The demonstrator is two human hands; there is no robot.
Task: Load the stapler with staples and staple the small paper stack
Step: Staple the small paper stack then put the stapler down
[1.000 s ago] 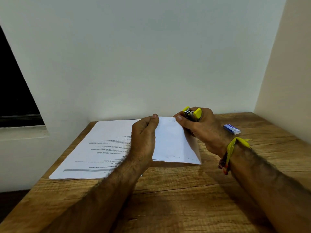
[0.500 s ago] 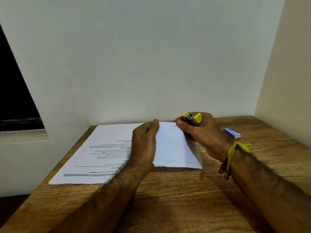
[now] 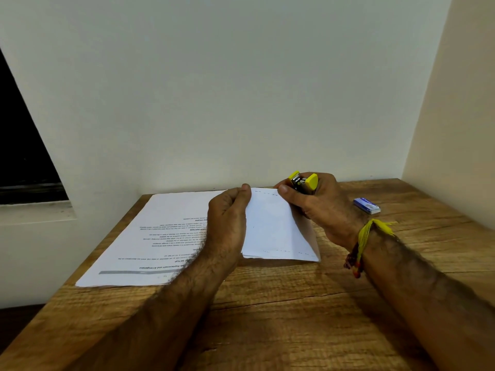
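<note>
On desk (image 3: 267,317), left hand (image 3: 227,220) pinches small paper stack (image 3: 270,226); right hand (image 3: 318,204) grips yellow stapler (image 3: 304,181) at its corner.

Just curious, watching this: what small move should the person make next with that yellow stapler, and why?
Probably squeeze the stapler: the right hand grips it at the small paper stack's far corner, and the left hand pinches the stack steady.

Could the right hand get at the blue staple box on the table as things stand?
Probably not without letting go: the right hand grips the yellow stapler at the small paper stack. The staple box lies just right of that hand, nothing lying between.
</note>
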